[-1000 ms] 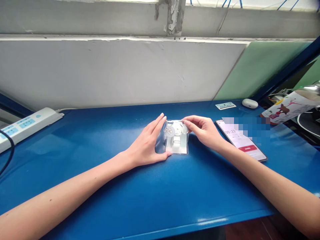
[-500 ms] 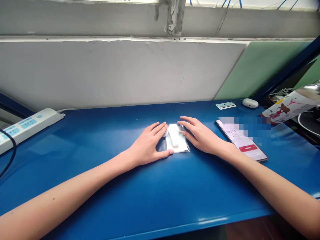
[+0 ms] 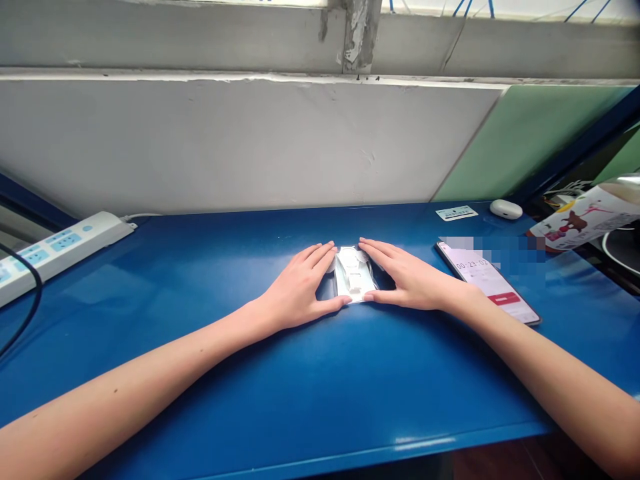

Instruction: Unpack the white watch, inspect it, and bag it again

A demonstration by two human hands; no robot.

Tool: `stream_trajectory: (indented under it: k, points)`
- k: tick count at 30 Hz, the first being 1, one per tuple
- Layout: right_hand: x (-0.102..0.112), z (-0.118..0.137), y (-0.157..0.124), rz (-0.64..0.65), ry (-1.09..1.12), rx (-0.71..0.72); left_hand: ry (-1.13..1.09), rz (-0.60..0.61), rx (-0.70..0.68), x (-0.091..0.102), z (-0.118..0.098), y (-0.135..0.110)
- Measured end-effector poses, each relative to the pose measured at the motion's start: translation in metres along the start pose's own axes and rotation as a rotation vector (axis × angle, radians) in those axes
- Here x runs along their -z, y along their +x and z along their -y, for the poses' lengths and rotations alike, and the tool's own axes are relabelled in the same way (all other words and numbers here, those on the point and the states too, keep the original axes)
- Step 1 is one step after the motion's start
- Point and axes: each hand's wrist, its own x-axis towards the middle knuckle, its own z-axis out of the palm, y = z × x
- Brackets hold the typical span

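A small clear plastic packet with white contents (image 3: pixel 354 279) lies flat on the blue table (image 3: pixel 320 373). Its exact contents are too small to make out. My left hand (image 3: pixel 303 283) rests at the packet's left side, fingers stretched forward and thumb at its near edge. On the other side, my right hand (image 3: pixel 403 273) has its fingertips by the far right corner and its thumb on the near right edge. Both hands are open, palms down, with thumbs spread from the fingers.
Right of my hands lies a phone (image 3: pixel 490 283) with a running timer, partly behind my right forearm. Behind it are a card (image 3: pixel 457 213) and a white earbud case (image 3: pixel 506 209). A printed bottle (image 3: pixel 585 217) leans at far right. A power strip (image 3: pixel 65 250) with cables sits at left.
My right thumb has come down to the packet's near edge, and the right fingers have straightened along its far side. My left hand has hardly moved. The view has shifted slightly.
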Motion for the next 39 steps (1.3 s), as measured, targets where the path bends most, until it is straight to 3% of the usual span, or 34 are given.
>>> stream_trajectory:
  k: [11,27,33,39]
  points:
    - [0.0039,-0.0055,-0.0004,0.03,0.013,-0.005,0.015,0.06,0.058,0.0033,-0.0029,0.0012]
    - [-0.0002,-0.0081,-0.0004,0.008,0.004,0.006,-0.013,0.001,0.057,0.0017,-0.0019,0.0002]
    - [-0.0008,-0.0074,0.0002,0.023,-0.009,-0.001,-0.012,0.05,0.065,0.0029,-0.0027,0.0015]
    - [-0.0017,-0.0062,0.0003,-0.005,-0.011,0.01,-0.041,0.022,0.062,0.0019,-0.0023,0.001]
